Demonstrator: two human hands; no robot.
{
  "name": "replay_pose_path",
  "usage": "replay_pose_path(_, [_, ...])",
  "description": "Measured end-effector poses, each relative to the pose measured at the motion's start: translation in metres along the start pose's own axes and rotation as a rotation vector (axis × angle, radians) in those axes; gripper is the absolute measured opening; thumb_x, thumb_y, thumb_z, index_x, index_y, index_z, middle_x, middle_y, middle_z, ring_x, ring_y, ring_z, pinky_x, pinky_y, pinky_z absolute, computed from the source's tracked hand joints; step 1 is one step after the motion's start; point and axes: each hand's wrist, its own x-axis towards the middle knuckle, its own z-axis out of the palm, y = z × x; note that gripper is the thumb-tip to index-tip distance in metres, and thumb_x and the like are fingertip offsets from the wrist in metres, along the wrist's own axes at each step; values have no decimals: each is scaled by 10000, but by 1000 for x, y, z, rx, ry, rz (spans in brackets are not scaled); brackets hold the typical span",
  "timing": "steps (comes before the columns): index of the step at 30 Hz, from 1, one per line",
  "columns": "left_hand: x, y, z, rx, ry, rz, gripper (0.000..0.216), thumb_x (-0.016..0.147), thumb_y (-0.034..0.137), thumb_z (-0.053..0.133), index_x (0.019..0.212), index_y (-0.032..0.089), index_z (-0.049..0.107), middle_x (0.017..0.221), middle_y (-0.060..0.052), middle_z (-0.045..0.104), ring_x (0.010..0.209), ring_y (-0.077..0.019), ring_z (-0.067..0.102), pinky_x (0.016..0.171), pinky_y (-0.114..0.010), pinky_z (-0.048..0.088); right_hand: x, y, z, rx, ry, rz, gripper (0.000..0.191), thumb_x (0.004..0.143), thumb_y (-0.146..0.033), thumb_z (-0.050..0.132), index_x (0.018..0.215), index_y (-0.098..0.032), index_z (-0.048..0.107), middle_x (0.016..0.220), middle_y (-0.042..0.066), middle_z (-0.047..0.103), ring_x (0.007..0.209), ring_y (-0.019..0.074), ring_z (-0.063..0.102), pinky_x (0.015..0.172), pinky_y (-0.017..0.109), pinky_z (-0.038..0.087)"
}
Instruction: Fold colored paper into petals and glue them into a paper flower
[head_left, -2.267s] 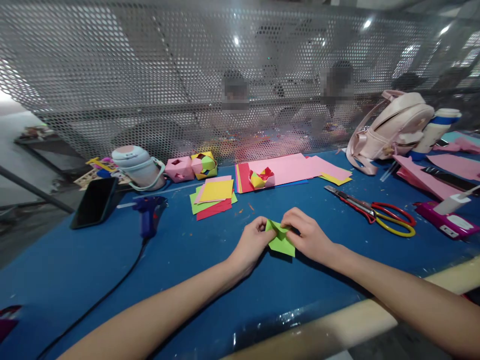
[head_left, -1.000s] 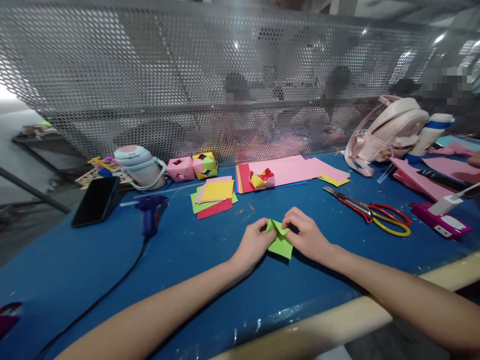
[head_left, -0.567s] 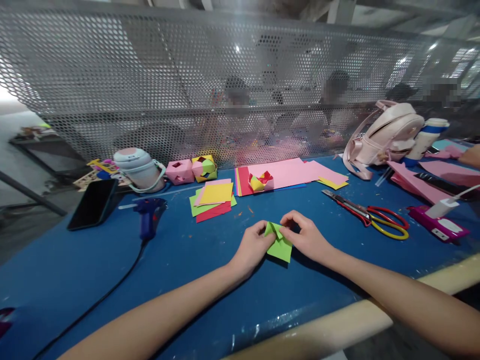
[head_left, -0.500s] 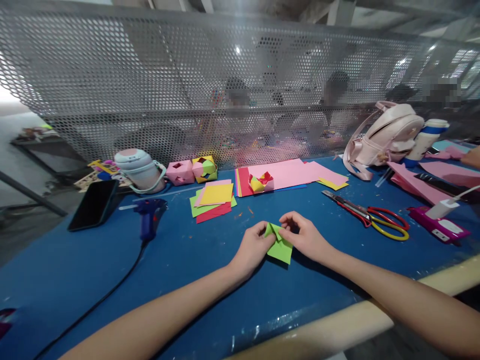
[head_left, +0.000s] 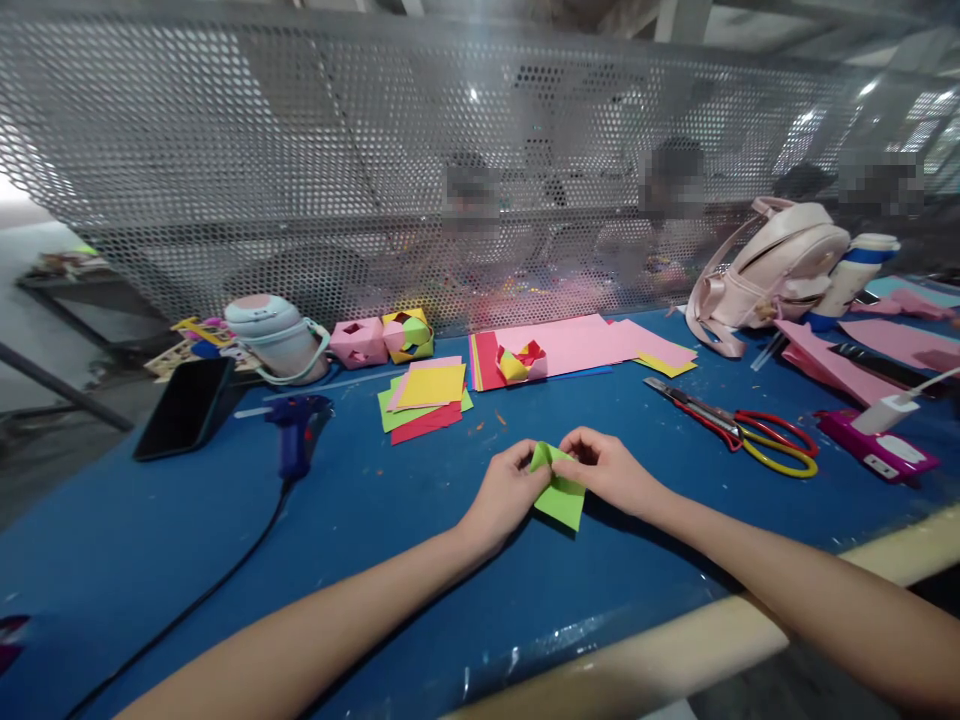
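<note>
A green square of paper [head_left: 560,504], partly folded along its far side, is held between both hands just above the blue table. My left hand [head_left: 504,497] pinches its left edge with thumb and fingers. On the other side my right hand [head_left: 609,474] is closed on the upper right part, its thumb pressing near the fold. Beyond the hands sits a half-built folded-paper piece [head_left: 522,362] in yellow, red and pink. A stack of paper squares [head_left: 431,388] in yellow, pink, green and red lies to the left of it.
A blue glue gun [head_left: 295,437] with a trailing cord and a phone [head_left: 184,407] lie left. Scissors [head_left: 772,440], a utility knife [head_left: 694,412] and a magenta power strip [head_left: 876,447] lie right. Behind are paper cubes [head_left: 359,342], pink sheets [head_left: 577,345], a backpack [head_left: 784,262] and a mesh partition [head_left: 360,150].
My right thumb has shifted slightly left over the fold, and the small raised flap looks pressed in. The left hand has barely moved.
</note>
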Motion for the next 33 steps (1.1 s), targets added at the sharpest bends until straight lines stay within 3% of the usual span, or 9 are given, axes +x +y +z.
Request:
replay_pose_path(4, [1, -1, 0, 9, 4, 0, 153, 675, 289, 582, 681, 146, 527, 613, 45, 484, 563, -87, 436, 516, -183, 348, 2, 1, -2, 61, 8, 3, 310, 852, -411, 414, 703, -165, 532, 663, -22, 494, 639, 107, 450, 593, 224, 368])
replay_pose_path(14, [0, 2, 0, 13, -12, 9, 127, 682, 255, 564, 670, 138, 514, 601, 46, 456, 559, -81, 407, 511, -184, 325, 3, 7, -1, 28, -35, 24, 178, 787, -323, 531, 765, -149, 563, 688, -15, 540, 624, 102, 474, 578, 223, 378])
replay_pose_path(33, [-2, 7, 0, -102, -77, -58, 142, 640, 167, 576, 771, 120, 548, 667, 33, 530, 609, -88, 476, 576, -191, 381, -2, 3, 0, -226, 96, -133, 134, 810, -217, 497, 727, -159, 585, 687, 1, 603, 644, 112, 532, 600, 217, 400])
